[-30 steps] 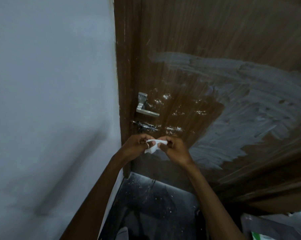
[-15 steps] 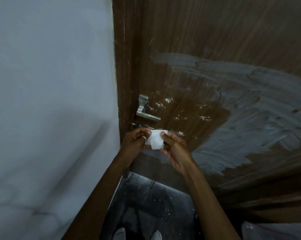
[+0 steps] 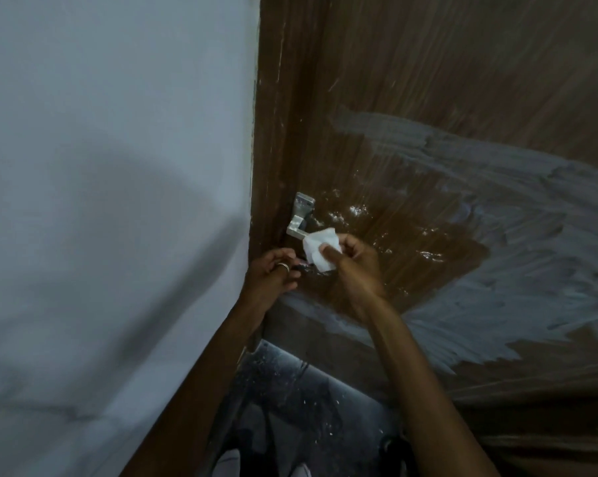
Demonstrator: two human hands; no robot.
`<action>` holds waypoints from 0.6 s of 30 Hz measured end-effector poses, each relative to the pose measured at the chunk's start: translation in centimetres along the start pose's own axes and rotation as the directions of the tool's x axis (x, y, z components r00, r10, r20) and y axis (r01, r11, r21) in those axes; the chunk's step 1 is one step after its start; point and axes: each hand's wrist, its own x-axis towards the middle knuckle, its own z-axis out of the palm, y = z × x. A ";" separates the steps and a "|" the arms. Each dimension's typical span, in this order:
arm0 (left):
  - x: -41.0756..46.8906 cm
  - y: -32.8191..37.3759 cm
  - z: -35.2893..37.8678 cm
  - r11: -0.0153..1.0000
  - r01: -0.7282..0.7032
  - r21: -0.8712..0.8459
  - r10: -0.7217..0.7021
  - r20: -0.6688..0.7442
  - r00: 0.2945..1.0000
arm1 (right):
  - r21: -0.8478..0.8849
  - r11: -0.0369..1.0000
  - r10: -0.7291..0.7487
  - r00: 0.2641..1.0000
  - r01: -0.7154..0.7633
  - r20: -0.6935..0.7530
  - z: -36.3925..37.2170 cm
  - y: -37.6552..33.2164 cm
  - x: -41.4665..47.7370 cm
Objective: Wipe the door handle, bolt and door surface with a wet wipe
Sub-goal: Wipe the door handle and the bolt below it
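Right hand: our right hand point(image 3: 356, 266) pinches the wet wipe point(image 3: 320, 251), the thumb pressed across its front and the fingers curled behind it.
Wet wipe: white and loosely folded, it is held up against the door just below and right of the door handle point(image 3: 301, 218). Its upper corner reaches the end of the handle's lever, but we cannot tell whether the two touch.
Left hand: our left hand point(image 3: 271, 273) sits at the door's left edge, just left of the wipe, with its fingers curled in towards the bolt point(image 3: 306, 268). We cannot tell whether they grip it. A ring point(image 3: 283, 266) shows on one finger.
Door handle: silver metal, mounted close to the door's left edge, above both our hands.
Bolt: only a short dark piece shows between our two hands, under the wipe's lower edge; the rest is hidden.
Door surface point(image 3: 428, 80): brown wood grain, with shiny wet spots just right of the handle and pale grey streaked smears spread towards the right edge and the lower part.
Wall point(image 3: 118, 166): pale and shadowed, it meets the door's left edge.
Floor point(image 3: 307, 401): dark, flecked with white, below the door.
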 end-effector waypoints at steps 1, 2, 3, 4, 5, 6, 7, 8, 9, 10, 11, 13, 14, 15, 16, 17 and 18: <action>0.2 0.1 -0.2 1.000 -0.002 0.010 0.002 -0.002 1.000 | -0.122 0.987 -0.112 0.993 0.108 -0.029 0.4 -0.6 1.0; 0.3 0.2 -0.4 1.000 0.001 0.016 -0.001 -0.003 1.000 | -0.259 0.940 -0.245 0.968 0.224 -0.052 0.8 -1.3 1.8; 0.4 0.3 -0.4 1.000 0.004 0.013 -0.004 -0.006 1.000 | -0.402 0.848 -0.400 0.915 0.346 -0.056 1.2 -1.9 2.7; 0.5 0.3 -0.5 1.000 0.005 0.011 -0.005 -0.010 1.000 | -0.534 0.714 -0.548 0.836 0.452 -0.025 1.7 -2.6 3.6; 0.7 0.3 -0.6 1.000 0.006 0.010 -0.006 -0.015 1.000 | -0.636 0.567 -0.655 0.755 0.523 0.037 2.2 -3.0 4.5; 0.8 0.2 -0.6 1.000 0.008 0.013 -0.008 -0.019 1.000 | -0.708 0.433 -0.711 0.694 0.558 0.112 2.8 -3.3 5.2; 1.0 0.2 -0.6 1.000 0.011 0.016 -0.010 -0.021 1.000 | -0.761 0.314 -0.744 0.645 0.568 0.175 3.3 -3.4 5.7; 1.1 0.2 -0.7 1.000 0.014 0.019 -0.013 -0.025 1.000 | -0.793 0.215 -0.760 0.607 0.571 0.231 4.0 -3.6 6.2; 1.3 0.2 -0.7 1.000 0.015 0.020 -0.015 -0.028 1.000 | -0.810 0.132 -0.763 0.580 0.572 0.286 4.5 -3.6 6.7; 1.4 0.1 -0.8 1.000 0.016 0.022 -0.015 -0.030 0.999 | -0.817 0.070 -0.749 0.571 0.573 0.336 4.9 -3.6 7.1; 1.5 0.1 -0.8 1.000 0.013 0.023 -0.012 -0.031 0.999 | -0.823 0.032 -0.729 0.576 0.568 0.369 5.2 -3.4 7.5; 1.8 0.1 -0.8 1.000 0.002 0.027 -0.001 -0.035 0.999 | -0.840 0.004 -0.690 0.609 0.543 0.391 5.4 -2.6 8.1; 1.9 0.2 -0.8 1.000 0.000 0.018 0.001 -0.042 0.999 | -0.853 0.002 -0.678 0.628 0.523 0.383 5.4 -2.2 8.3; 2.0 0.3 -0.7 1.000 0.000 0.004 0.000 -0.052 0.999 | -0.863 0.003 -0.660 0.650 0.505 0.378 5.5 -1.7 8.4; 2.2 0.4 -0.7 1.000 0.002 -0.007 -0.002 -0.061 0.998 | -0.864 0.016 -0.642 0.667 0.504 0.378 5.6 -1.2 8.5; 2.3 0.6 -0.6 1.000 0.002 -0.013 -0.003 -0.066 0.998 | -0.862 0.031 -0.644 0.669 0.507 0.371 5.7 -1.2 8.3; 2.4 0.7 -0.4 1.000 0.005 -0.014 -0.006 -0.070 0.998 | -0.862 0.047 -0.639 0.678 0.506 0.363 5.9 -1.2 8.1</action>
